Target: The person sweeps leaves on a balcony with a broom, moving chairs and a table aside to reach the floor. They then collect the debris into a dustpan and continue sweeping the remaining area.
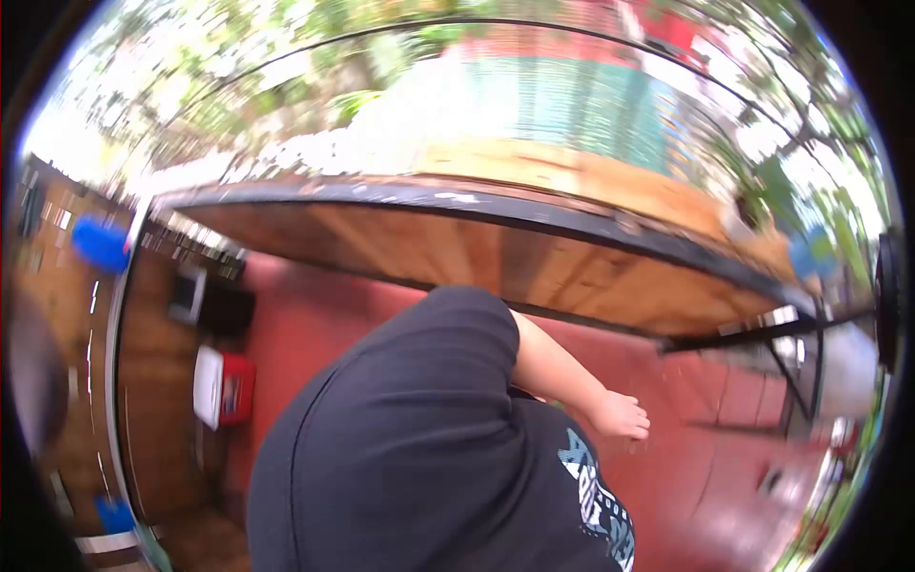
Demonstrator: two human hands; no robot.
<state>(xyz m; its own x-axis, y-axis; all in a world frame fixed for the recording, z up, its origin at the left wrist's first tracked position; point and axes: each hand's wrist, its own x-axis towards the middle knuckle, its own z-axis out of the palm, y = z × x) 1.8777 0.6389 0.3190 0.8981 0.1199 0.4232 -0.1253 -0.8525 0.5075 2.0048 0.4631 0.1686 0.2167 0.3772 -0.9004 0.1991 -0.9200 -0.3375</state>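
Note:
My left arm, in a dark short sleeve, is bent across the front of my body. At its end, my left hand (620, 416) hangs over the red floor (658, 477). Its fingers look short from this angle and slightly apart, with nothing visible in them. My dark shirt (400, 429), with a pale and teal print, fills the lower middle of the view. My right hand does not show. Beyond my arm stands a dark-edged table (457, 217) with wooden boards, not touched by the hand.
A red and white cooler (225, 388) sits on the floor at left, beside wooden panels (167, 372). A blue object (101, 243) is at far left. Behind the table are blurred greenery and a teal and red surface (562, 100). A leafy plant (762, 195) stands at right.

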